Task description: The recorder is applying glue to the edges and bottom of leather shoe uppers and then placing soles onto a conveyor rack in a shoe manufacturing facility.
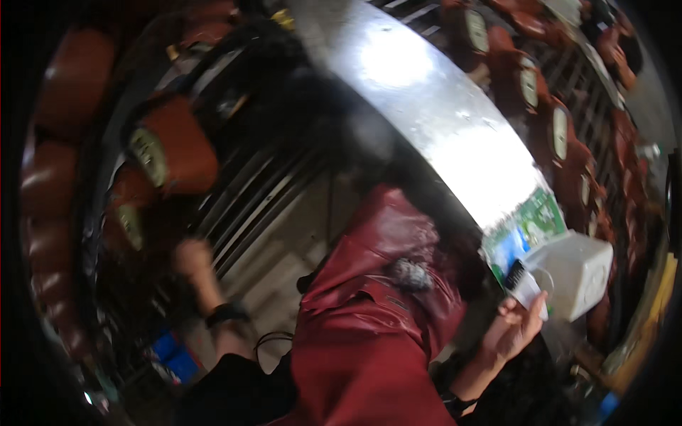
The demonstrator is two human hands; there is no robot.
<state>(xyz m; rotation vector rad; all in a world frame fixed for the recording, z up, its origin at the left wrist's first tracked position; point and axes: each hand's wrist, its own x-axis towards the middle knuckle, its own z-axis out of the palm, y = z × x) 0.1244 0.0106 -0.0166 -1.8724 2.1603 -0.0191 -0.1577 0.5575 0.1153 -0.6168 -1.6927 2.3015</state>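
Observation:
My right hand (513, 334) is at the lower right, its fingers closed round a small white object with a black, bristle-like end (526, 285); its exact kind I cannot make out. Just beyond it, a whitish translucent plastic tub (586, 273) stands tilted at the end of a shiny metal bench top (398, 78). Under the held object's tip lies a green and blue printed sheet (522, 231). My left hand (193, 259) hangs low on the left, blurred, below a reddish-brown leather-covered piece (188, 145) on a rack. Its fingers are smeared by motion.
Dark slatted racks (259, 192) hold several reddish-brown leather pieces with pale plates on the left, and more leather pieces (526, 82) line the right beyond the bench. A dark red apron (362, 341) covers my front. Blue items (176, 355) sit at the lower left.

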